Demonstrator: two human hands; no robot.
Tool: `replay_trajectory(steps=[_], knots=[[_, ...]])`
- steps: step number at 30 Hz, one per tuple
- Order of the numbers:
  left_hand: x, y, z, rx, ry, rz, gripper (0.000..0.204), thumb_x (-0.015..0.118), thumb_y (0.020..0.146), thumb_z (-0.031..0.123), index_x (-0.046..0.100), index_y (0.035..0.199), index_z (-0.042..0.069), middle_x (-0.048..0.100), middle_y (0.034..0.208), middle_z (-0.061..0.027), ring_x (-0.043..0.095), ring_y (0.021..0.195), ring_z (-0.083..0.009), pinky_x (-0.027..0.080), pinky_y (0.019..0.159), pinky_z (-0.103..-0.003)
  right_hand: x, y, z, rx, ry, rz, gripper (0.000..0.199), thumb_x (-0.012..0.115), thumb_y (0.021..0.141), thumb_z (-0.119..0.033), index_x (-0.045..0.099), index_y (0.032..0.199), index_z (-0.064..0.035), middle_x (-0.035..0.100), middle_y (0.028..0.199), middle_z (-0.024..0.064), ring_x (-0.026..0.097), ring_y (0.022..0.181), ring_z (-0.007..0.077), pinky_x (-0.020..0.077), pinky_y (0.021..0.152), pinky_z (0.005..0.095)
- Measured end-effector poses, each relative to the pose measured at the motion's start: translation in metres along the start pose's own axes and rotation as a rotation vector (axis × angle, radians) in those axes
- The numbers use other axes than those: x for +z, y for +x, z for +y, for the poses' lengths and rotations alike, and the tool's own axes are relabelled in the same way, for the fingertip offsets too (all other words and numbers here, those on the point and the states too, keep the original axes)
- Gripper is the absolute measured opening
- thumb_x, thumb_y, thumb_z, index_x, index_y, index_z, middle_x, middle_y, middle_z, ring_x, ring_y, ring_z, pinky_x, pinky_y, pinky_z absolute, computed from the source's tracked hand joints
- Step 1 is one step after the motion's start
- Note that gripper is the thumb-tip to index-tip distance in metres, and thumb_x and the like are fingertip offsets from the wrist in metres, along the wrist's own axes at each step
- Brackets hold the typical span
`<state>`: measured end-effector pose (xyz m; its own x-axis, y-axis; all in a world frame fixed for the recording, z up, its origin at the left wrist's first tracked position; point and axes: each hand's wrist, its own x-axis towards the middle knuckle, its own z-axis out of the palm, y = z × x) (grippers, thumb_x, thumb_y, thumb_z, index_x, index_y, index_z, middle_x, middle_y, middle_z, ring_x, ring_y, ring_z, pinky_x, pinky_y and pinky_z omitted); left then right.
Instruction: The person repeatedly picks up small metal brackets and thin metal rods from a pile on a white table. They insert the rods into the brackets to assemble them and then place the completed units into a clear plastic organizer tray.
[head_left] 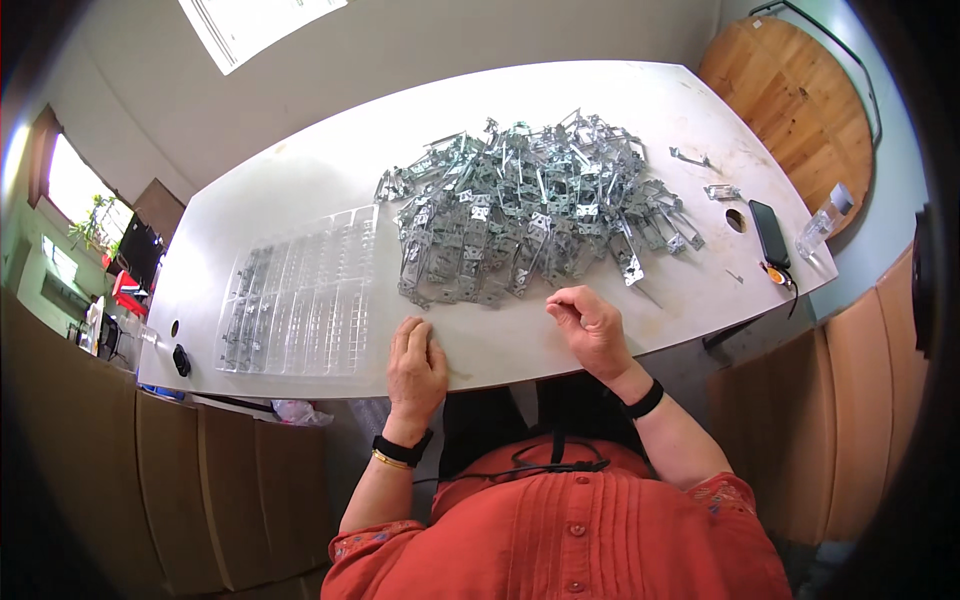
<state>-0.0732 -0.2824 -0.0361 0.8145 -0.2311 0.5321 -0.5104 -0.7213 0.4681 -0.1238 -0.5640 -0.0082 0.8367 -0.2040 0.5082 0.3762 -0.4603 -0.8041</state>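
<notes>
A big heap of silvery metal brackets (540,200) with thin arms lies on the white table (290,175). Left of the heap is a clear plastic tray (335,330) divided into many small slots. Similar metal parts (250,310) fill the slots along its left side. My left hand (418,368) rests at the table's near edge between tray and heap, fingers stretched out and nothing seen in them. In front of the heap, my right hand (595,330) is raised a little with its fingers curled against the thumb. Whatever it may hold is hidden.
At the right lie two loose metal parts (722,192), a dark phone (769,235), an orange-and-black small item (775,274) and a clear bottle (825,220). A small black object (181,360) sits near the left edge. A round wooden tabletop (800,100) leans against the wall.
</notes>
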Motion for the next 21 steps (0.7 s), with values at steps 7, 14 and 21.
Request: replay_trajectory(steps=[7, 14, 21], knots=[[-0.013, 0.002, 0.012, -0.048, 0.008, -0.126, 0.035, 0.067, 0.095, 0.006, 0.062, 0.128, -0.005, 0.061, 0.135, -0.0267, 0.059, 0.129, -0.0453, 0.049, 0.109, -0.050, 0.001, 0.000, 0.003, 0.107, 0.007, -0.070, 0.010, 0.078, 0.094, -0.004, 0.070, 0.100, -0.0059, 0.068, 0.089, 0.0078, 0.064, 0.073, 0.0184, 0.0512, 0.066, 0.0310], [-0.032, 0.026, 0.065, -0.095, -0.004, -0.287, 0.049, 0.069, 0.094, 0.010, 0.055, 0.138, -0.005, 0.054, 0.146, -0.0296, 0.056, 0.131, -0.0480, 0.048, 0.109, -0.050, -0.001, 0.004, 0.003, 0.096, -0.015, -0.118, 0.011, 0.078, 0.093, -0.003, 0.070, 0.099, -0.0053, 0.068, 0.089, 0.0089, 0.066, 0.074, 0.0220, 0.0520, 0.067, 0.0328], [-0.016, 0.057, 0.056, -0.089, 0.077, -0.342, 0.052, 0.067, 0.095, 0.010, 0.052, 0.143, -0.006, 0.052, 0.150, -0.0311, 0.053, 0.135, -0.0487, 0.046, 0.112, -0.050, -0.002, 0.006, 0.000, 0.091, -0.003, -0.162, 0.010, 0.078, 0.092, -0.002, 0.071, 0.099, -0.0049, 0.068, 0.089, 0.0088, 0.065, 0.074, 0.0217, 0.0518, 0.067, 0.0319]])
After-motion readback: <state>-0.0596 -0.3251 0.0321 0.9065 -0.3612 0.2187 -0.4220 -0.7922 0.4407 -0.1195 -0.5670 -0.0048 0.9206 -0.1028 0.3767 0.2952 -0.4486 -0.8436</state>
